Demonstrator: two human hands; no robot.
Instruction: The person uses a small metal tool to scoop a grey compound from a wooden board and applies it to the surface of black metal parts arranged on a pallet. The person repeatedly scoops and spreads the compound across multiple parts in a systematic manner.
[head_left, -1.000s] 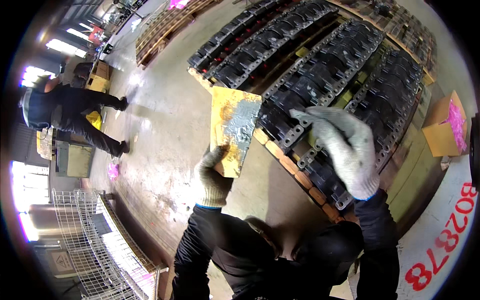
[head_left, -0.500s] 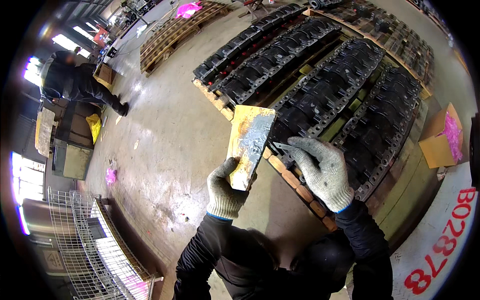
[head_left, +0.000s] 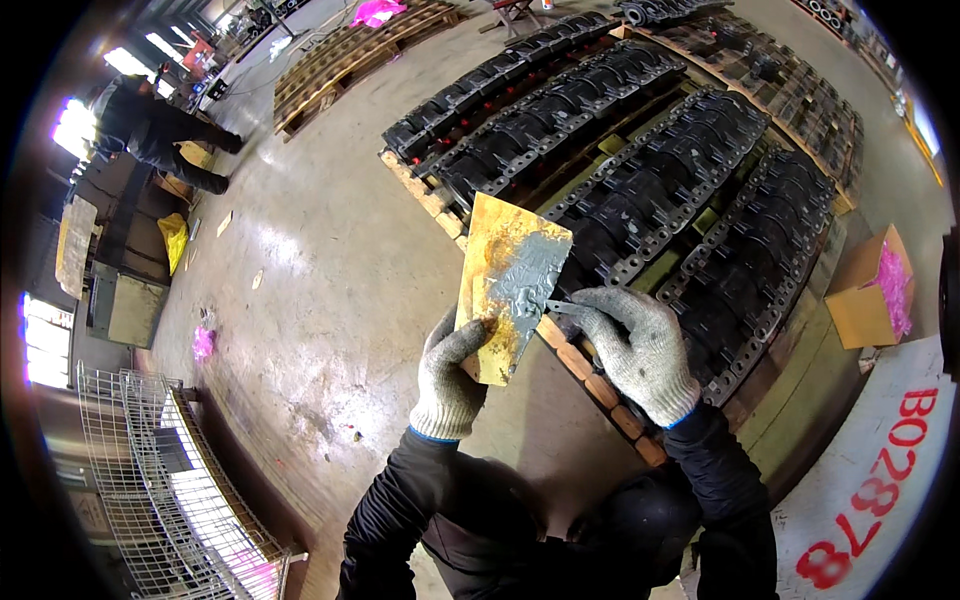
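In a knitted work glove, my left hand [head_left: 450,370] grips the lower left edge of a flat yellow board [head_left: 487,235], thumb on its face. Grey paste [head_left: 532,272] is smeared over the board's right half. My gloved right hand [head_left: 645,350] pinches a small thin metal blade, like a scraper [head_left: 562,306], whose tip meets the paste at the board's right edge. Most of the tool is hidden by the fingers. Behind both hands, long black cast engine parts [head_left: 640,200] with rows of bolt holes lie side by side on a wooden pallet [head_left: 590,375].
A cardboard box [head_left: 855,295] with pink plastic stands at right, beside a pale panel [head_left: 880,440] with red markings. A wire cage [head_left: 150,480] is at lower left. Another person [head_left: 160,130] bends at far left. A second wooden pallet [head_left: 350,65] lies at the back.
The board has turned more face-up, showing more paste, and the scraper tip now touches it. My right hand has dipped slightly. The person at far left has shifted.
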